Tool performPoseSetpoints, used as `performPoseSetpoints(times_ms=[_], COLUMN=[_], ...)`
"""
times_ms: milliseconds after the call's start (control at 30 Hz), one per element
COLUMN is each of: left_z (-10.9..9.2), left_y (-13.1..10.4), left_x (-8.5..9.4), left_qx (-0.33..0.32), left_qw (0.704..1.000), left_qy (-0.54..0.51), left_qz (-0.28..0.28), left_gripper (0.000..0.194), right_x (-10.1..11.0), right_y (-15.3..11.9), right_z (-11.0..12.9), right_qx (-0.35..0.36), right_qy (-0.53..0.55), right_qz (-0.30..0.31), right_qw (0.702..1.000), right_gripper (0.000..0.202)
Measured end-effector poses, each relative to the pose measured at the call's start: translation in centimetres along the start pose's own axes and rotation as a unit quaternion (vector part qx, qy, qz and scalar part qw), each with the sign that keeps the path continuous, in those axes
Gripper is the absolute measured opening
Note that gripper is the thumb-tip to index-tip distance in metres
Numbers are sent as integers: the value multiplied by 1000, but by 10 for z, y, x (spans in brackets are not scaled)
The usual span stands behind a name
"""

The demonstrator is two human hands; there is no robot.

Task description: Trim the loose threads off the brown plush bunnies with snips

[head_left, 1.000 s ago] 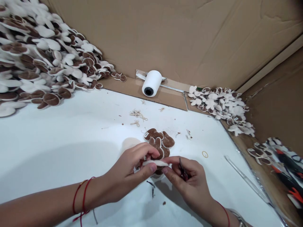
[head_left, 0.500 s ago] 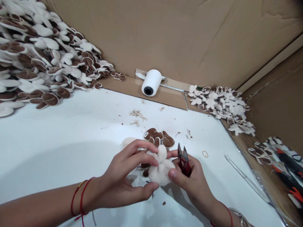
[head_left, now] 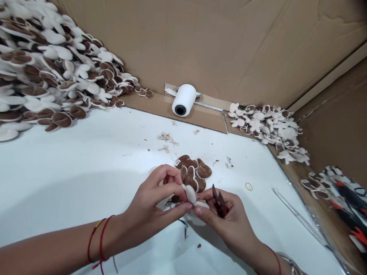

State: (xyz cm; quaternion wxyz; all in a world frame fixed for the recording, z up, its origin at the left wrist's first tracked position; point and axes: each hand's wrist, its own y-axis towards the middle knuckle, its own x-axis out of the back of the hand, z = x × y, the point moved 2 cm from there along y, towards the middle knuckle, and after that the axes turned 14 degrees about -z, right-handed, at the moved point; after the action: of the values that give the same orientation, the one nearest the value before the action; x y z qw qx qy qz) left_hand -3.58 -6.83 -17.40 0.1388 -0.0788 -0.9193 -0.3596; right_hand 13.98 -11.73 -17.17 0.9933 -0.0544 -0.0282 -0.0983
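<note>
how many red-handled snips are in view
1: the red-handled snips, tucked in the right hand, blades apart, near the white plush piece between both hands. Others could be hidden.

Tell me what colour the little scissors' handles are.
The handles look dark red, in the head view.
</note>
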Motion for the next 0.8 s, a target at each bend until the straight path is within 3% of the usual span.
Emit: performPoseSetpoints(times_ms=[200,333,433,533,633,800], left_z=[4,3,4,8,12,11], left_y=[1,0,0,2,2,4], left_x=[-4,-5,-6,-7,-8,-6], left_qx=[38,102,164,187,183,131], left_qw=[994,981,962,955,957,964], left_qy=[-39,-102,-178,-210,-213,-210], left_qz=[95,130,128,92,69,93], left_gripper=[11,15,13,12,17,20], right_x=[0,-3,-2,-1,-1,-1], right_y=[-2,-2,-1,-2,-4,-4], right_z=[-4,-1,2,2,0,0], right_qx=[7,-5,40,90,115,116], right_qy=[19,47,40,27,31,36], right_qz=[-2,36,32,16,20,26], right_qw=[1000,998,998,995,993,992], right_gripper=[16,15,17,22,19,8])
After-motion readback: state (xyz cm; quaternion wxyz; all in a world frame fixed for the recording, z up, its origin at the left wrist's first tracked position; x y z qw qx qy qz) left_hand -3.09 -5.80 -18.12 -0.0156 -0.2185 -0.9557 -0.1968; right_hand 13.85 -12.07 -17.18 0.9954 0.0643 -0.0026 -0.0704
